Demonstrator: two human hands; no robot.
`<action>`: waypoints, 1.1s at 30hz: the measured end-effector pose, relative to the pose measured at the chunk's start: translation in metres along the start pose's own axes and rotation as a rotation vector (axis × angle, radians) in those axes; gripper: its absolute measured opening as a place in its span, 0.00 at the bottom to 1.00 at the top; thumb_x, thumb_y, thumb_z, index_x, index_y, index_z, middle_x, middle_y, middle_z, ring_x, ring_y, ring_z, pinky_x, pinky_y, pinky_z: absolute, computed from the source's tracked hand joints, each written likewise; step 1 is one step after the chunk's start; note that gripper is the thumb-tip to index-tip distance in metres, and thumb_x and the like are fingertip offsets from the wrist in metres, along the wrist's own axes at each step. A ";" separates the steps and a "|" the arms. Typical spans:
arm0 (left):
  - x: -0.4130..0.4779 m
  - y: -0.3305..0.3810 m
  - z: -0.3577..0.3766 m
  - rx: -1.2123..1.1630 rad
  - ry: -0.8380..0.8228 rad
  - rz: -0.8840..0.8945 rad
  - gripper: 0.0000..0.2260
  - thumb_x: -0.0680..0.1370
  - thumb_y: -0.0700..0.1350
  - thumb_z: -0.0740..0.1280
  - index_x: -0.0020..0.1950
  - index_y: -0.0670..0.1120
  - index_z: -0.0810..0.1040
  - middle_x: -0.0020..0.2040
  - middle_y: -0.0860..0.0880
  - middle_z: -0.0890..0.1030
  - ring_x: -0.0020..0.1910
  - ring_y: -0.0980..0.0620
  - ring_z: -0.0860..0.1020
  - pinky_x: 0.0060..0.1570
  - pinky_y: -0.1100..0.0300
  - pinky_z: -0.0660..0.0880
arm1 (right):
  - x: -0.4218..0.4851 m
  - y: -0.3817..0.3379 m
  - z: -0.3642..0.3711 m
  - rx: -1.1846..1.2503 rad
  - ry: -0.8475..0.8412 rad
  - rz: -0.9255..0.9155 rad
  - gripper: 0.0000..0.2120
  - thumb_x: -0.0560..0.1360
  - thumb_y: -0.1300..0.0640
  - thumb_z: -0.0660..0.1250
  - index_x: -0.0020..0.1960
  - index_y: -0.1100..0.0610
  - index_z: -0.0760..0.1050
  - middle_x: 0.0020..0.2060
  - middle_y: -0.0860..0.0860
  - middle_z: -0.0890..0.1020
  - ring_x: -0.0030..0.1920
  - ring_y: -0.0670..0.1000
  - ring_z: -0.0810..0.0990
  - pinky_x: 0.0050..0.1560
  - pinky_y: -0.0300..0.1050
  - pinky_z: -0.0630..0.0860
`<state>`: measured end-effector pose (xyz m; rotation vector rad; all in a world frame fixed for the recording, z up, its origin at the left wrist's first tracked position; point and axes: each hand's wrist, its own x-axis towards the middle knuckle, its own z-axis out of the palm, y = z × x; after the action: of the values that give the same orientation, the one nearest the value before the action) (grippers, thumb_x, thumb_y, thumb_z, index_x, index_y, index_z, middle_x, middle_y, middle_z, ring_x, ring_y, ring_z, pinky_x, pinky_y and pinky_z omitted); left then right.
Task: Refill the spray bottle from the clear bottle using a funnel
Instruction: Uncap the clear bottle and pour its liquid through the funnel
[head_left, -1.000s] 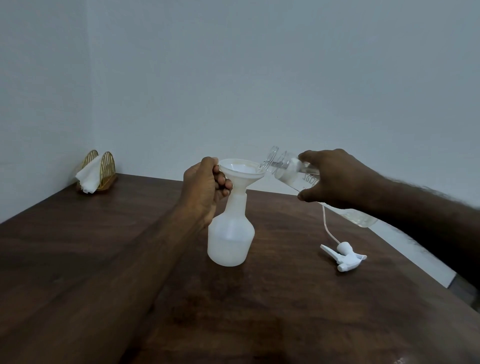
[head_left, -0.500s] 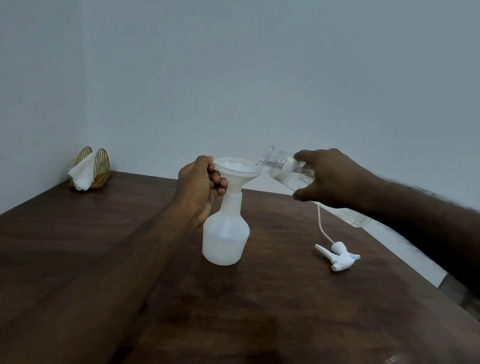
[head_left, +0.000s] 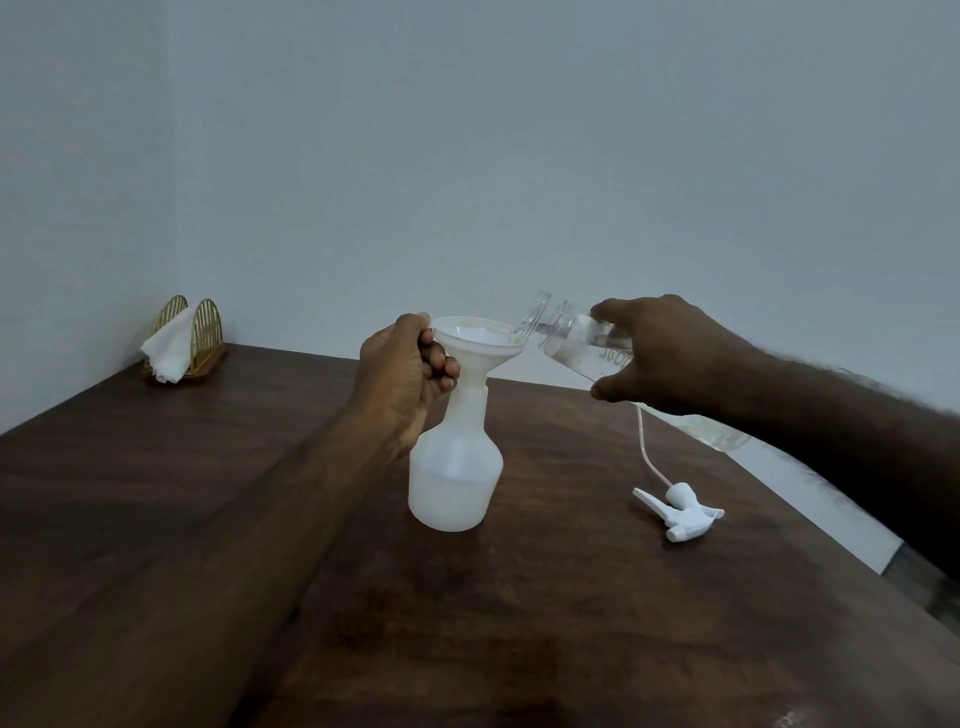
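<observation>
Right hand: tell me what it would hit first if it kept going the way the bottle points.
Probably the funnel: the right hand aims the clear bottle leftward at its rim, mouth right at the edge. Depth is unclear.

Operator A: From my feed, two plain pale grey-blue walls (head_left: 519, 156) meet in a corner at the far left. Confirm?

Operator B: Confirmed. I read a dark brown wooden table (head_left: 467, 623) with visible grain, filling the lower frame; its far edge runs along the walls.

Operator A: At its far-left corner I see a gold wire napkin holder (head_left: 195, 332) holding a white napkin (head_left: 166, 351).

Operator B: Lighting is dim and even. A strip of pale floor (head_left: 810, 499) shows beyond the right edge.
</observation>
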<state>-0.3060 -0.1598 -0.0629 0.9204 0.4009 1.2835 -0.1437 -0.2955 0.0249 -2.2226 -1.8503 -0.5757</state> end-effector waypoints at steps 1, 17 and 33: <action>0.000 0.000 0.000 0.000 -0.001 0.001 0.14 0.79 0.42 0.59 0.34 0.46 0.67 0.23 0.49 0.68 0.23 0.53 0.70 0.26 0.64 0.69 | 0.000 0.000 0.000 -0.001 -0.001 0.000 0.30 0.68 0.53 0.76 0.67 0.54 0.72 0.55 0.54 0.82 0.54 0.56 0.76 0.50 0.47 0.74; 0.000 -0.001 0.000 -0.002 -0.008 0.005 0.14 0.80 0.42 0.60 0.34 0.45 0.68 0.23 0.49 0.68 0.23 0.53 0.71 0.26 0.64 0.70 | 0.003 0.000 -0.003 -0.048 -0.013 -0.008 0.31 0.69 0.53 0.76 0.70 0.55 0.70 0.57 0.53 0.81 0.57 0.56 0.76 0.52 0.47 0.74; -0.001 -0.001 0.000 0.001 -0.006 0.005 0.14 0.80 0.42 0.59 0.34 0.45 0.68 0.23 0.50 0.69 0.23 0.53 0.71 0.25 0.65 0.70 | 0.006 0.001 -0.005 -0.085 -0.008 -0.019 0.31 0.69 0.55 0.75 0.70 0.55 0.70 0.58 0.54 0.81 0.56 0.56 0.75 0.50 0.46 0.72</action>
<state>-0.3061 -0.1612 -0.0637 0.9269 0.3949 1.2849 -0.1428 -0.2924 0.0318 -2.2655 -1.8870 -0.6609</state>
